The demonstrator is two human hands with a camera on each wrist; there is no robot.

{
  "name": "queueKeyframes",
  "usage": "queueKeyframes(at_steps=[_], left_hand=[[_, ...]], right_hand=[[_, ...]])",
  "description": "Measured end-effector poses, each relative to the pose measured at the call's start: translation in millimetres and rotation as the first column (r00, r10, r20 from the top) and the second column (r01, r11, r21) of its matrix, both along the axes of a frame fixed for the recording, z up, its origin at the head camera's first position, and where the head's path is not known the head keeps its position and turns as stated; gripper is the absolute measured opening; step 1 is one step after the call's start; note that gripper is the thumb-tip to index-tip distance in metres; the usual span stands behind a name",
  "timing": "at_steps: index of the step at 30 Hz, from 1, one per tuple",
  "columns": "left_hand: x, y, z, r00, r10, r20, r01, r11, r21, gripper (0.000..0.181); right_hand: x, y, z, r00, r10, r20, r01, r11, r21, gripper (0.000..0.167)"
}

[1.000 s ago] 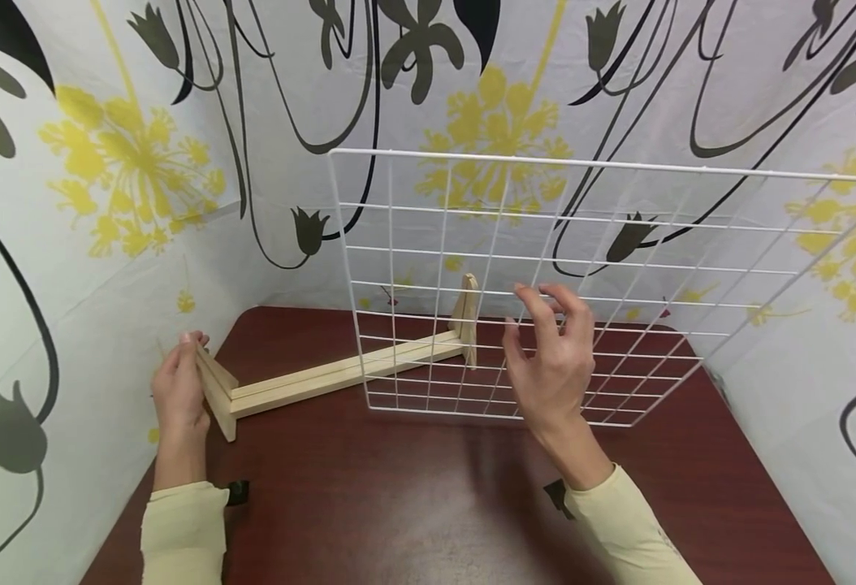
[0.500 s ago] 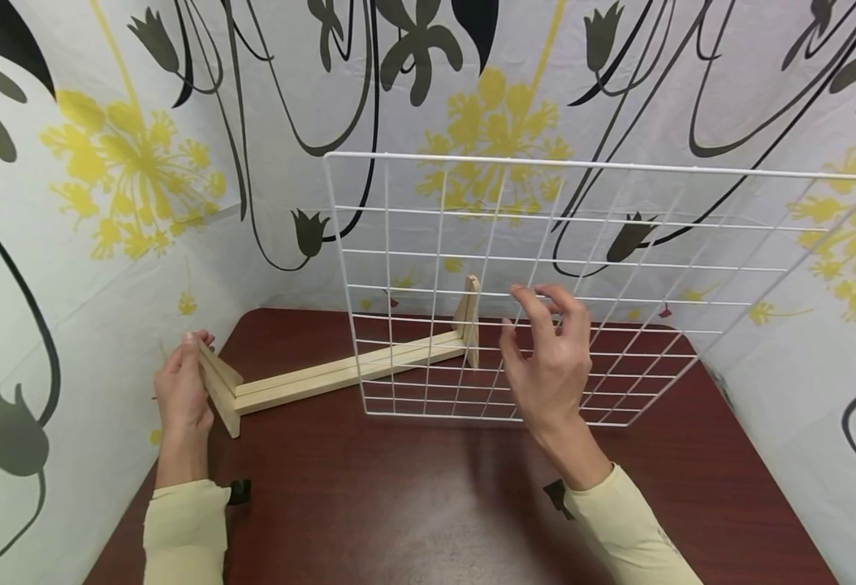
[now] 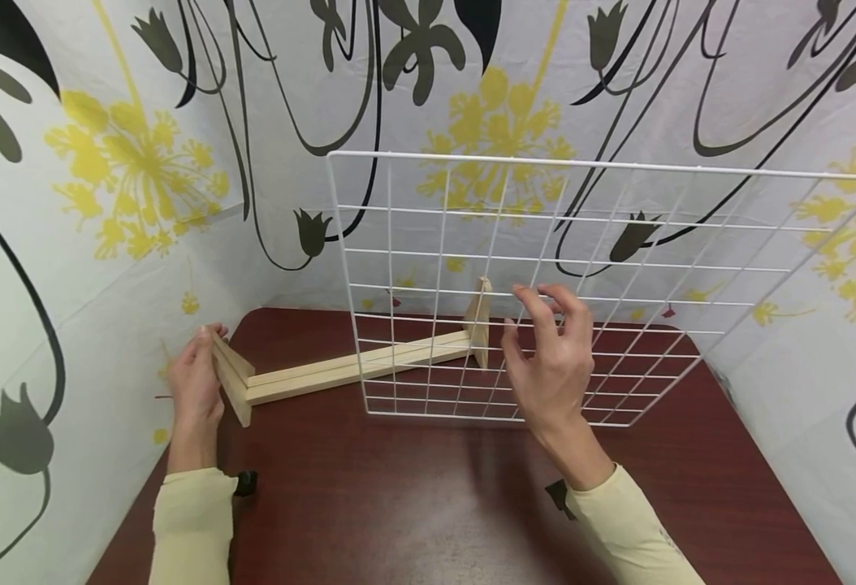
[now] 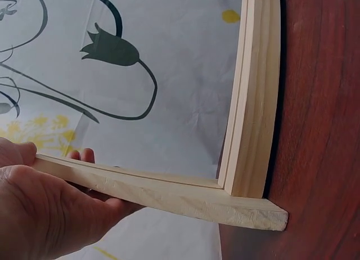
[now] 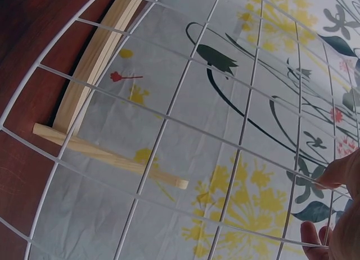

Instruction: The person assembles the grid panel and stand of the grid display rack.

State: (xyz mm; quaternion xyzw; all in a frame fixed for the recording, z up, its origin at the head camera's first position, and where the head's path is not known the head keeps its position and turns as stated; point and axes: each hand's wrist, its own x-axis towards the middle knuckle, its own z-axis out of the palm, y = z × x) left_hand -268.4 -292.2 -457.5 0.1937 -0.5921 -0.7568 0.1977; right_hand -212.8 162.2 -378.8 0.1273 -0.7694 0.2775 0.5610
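A wooden stand (image 3: 326, 375) with an upright piece at each end lies on the table behind and left of a white wire grid (image 3: 472, 416). My left hand (image 3: 196, 382) grips the upper part of its left end piece (image 4: 169, 195), thumb on one side and fingers on the other. My right hand (image 3: 554, 366) holds the grid near its middle with curled fingers around the wires, so the grid stands tilted on the table. Through the grid, the far end piece (image 5: 112, 157) shows in the right wrist view.
The dark red table (image 3: 399, 504) is enclosed by patterned white cloth (image 3: 289, 97) at the back and sides. A small black object (image 3: 246, 483) sits beside my left sleeve, and a dark patch (image 3: 559, 497) lies by my right sleeve.
My left hand and the wooden stand have shifted a little to the right and slightly away. The grid's upper right corner has come slightly left; my right hand has barely moved.
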Motion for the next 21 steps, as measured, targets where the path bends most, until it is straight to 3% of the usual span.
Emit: queueKeyframes(at_steps=[4,11,21], left_hand=[[-10.2,4.8,-0.5,1.000,-0.029,0.010,0.029,1.000,-0.007,0.045],[-28.9,16.3,-4.0,0.997,-0.071,-0.026,0.072,0.997,0.018,0.043],[-38.7,26.3,-1.2,0.986,-0.164,-0.015,0.164,0.982,0.092,0.046]], right_hand=[[0.4,2.9,1.2,1.000,-0.004,-0.002,0.004,1.000,0.007,0.043],[1.5,8.3,2.0,1.000,-0.018,-0.002,0.018,1.000,0.009,0.044],[3.2,8.3,-2.4,1.000,-0.029,0.009,0.029,1.000,0.006,0.049]])
